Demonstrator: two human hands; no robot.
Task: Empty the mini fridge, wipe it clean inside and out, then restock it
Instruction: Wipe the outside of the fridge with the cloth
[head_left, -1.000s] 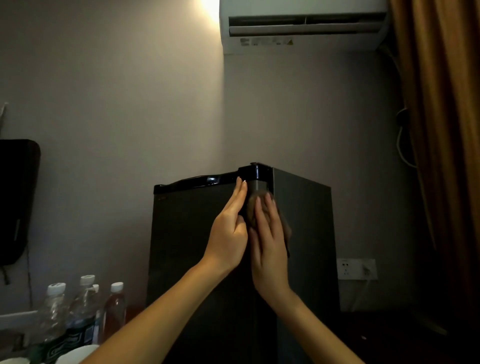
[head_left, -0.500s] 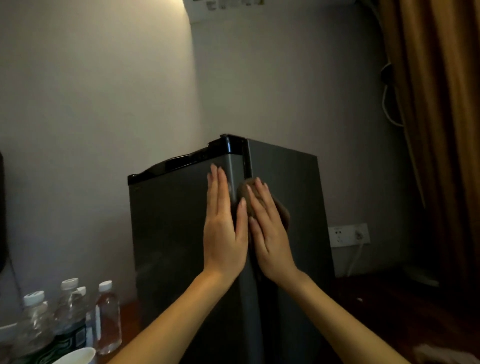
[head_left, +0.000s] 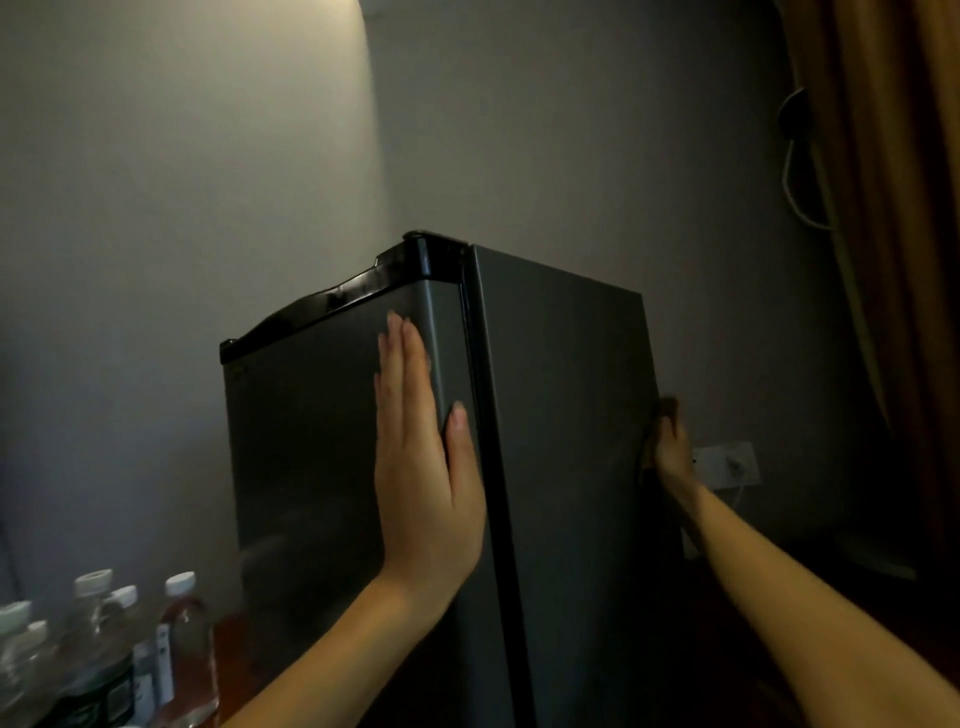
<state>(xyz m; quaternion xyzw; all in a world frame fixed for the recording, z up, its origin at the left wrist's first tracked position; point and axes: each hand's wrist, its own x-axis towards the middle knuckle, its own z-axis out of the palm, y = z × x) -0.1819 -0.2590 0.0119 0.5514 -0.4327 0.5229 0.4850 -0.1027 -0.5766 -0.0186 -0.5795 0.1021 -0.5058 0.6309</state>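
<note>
While I stand at the front corner of the mini fridge (head_left: 561, 415), my left hand (head_left: 421, 467) lies flat against its closed door (head_left: 311, 467), close to the edge that faces me. The fingers are straight and pressed together, pointing up, and the thumb runs along the rounded edge of the door beside the dark seam. Nothing is held in that hand.

My right hand (head_left: 672, 452) is at the far rear edge of the fridge's side panel, about halfway up what I can see. It touches that edge, but the fingers are dark and partly hidden by the corner, so I cannot tell whether they are curled round it or hold anything.

The fridge is dark grey with a glossy black trim (head_left: 332, 299) along the top of the door, and it stands upright near the corner of the room. Low on the left, beside the fridge, a cluster of bottles (head_left: 182, 639) with white caps stands on the reddish-brown desk (head_left: 228, 636). A white wall socket (head_left: 727, 462) shows just behind my right hand, and a brown curtain (head_left: 893, 260) hangs along the right side.
</note>
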